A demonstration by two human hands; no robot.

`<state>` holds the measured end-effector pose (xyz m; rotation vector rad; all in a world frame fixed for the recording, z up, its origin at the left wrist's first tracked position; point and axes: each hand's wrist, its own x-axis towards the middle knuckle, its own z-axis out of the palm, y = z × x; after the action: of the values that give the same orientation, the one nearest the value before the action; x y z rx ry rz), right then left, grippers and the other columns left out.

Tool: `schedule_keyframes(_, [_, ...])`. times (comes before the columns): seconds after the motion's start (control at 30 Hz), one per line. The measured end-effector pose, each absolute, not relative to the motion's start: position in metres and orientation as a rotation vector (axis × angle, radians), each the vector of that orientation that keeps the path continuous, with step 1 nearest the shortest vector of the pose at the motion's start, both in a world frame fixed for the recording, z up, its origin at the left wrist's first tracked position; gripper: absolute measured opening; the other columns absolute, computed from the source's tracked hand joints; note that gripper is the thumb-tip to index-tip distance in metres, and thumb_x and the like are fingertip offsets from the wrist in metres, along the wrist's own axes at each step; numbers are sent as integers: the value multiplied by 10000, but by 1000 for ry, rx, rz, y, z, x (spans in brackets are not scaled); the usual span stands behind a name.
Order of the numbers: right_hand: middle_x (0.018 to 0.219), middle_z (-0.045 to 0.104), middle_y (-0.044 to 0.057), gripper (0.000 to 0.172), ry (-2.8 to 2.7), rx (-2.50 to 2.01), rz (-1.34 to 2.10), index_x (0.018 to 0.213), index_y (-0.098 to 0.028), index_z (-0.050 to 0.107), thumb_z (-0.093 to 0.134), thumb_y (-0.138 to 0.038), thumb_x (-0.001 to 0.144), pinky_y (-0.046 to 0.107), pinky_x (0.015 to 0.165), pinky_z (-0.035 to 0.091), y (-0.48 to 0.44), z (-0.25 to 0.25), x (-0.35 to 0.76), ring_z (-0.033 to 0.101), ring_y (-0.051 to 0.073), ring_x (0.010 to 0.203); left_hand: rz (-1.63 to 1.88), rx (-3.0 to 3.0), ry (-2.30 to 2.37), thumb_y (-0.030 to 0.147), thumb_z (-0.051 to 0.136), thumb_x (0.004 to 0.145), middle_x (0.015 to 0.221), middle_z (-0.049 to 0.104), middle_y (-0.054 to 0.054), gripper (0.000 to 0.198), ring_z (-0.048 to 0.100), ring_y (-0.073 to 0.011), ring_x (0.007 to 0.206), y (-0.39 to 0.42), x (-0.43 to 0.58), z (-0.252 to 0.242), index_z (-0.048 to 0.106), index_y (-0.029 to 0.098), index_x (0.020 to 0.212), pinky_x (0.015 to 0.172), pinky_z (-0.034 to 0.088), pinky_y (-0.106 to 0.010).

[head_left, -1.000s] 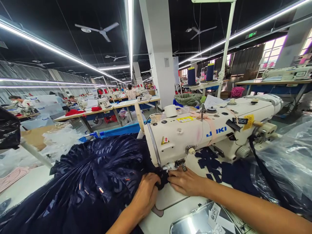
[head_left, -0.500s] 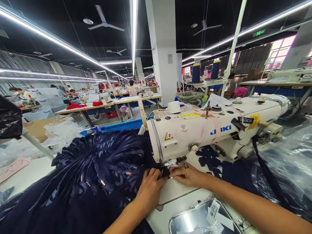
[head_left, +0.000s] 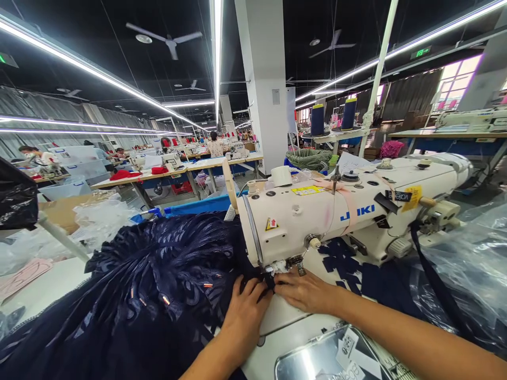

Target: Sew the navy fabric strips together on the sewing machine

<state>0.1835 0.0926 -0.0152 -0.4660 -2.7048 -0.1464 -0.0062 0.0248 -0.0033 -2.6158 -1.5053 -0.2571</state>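
1. The left hand lies flat, fingers spread, pressing the navy fabric just beside the needle.
2. The right hand rests open on the machine bed, fingertips touching the fabric's edge.
3. Above both, the sewing machine.
4. Behind it, two thread cones.

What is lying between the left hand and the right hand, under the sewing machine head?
In the head view, a dark fabric edge sits between the left hand and right hand, below the sewing machine.
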Motion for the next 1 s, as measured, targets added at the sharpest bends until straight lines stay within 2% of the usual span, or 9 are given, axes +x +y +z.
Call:
schedule_keyframes(0.1, [1002, 582, 79, 209, -2710, -481, -130, 968, -144, 577, 423, -123, 828, 311, 716, 469, 90, -13, 182, 570, 183, 824, -199, -2562, -1458, 85, 482, 745, 1138, 567, -102, 402, 420, -291, 1112, 23, -9, -9, 507, 177, 1135, 958, 133, -644])
schedule_keyframes(0.3, [937, 591, 83, 184, -2661, -505, -161, 938, -137, 592, 452, -170, 822, 322, 675, 474, 87, -15, 179, 565, 199, 767, -97, -2666, -1291, -8, 401, 691, 1190, 548, -68, 538, 403, -314, 1153, 29, -26, -7, 462, 209, 1180, 905, 175, -697])
schedule_keyframes(0.6, [926, 594, 73, 170, -2633, -545, -209, 905, -146, 593, 453, -186, 818, 279, 654, 464, 85, -13, 177, 559, 178, 760, -193, -2708, -1225, 2, 401, 649, 1223, 519, -72, 620, 363, -292, 1184, 43, -39, -23, 420, 227, 1226, 939, 114, -679])
schedule_keyframes(0.87, [1014, 587, 93, 229, -2650, -628, -174, 1008, -152, 575, 465, -218, 818, 300, 706, 468, 86, -19, 176, 567, 194, 844, -155, -2744, -1330, -50, 410, 630, 1211, 530, -74, 613, 409, -272, 1159, 39, -29, 2, 481, 225, 1174, 956, 197, -625])
schedule_keyframes(1.0, [1053, 591, 88, 256, -2650, -689, -80, 1030, -167, 581, 497, -227, 796, 328, 797, 444, 88, -16, 177, 565, 203, 896, -80, -2732, -1435, -69, 397, 634, 1207, 532, -77, 590, 417, -274, 1149, 40, -23, 13, 511, 203, 1145, 949, 201, -631])
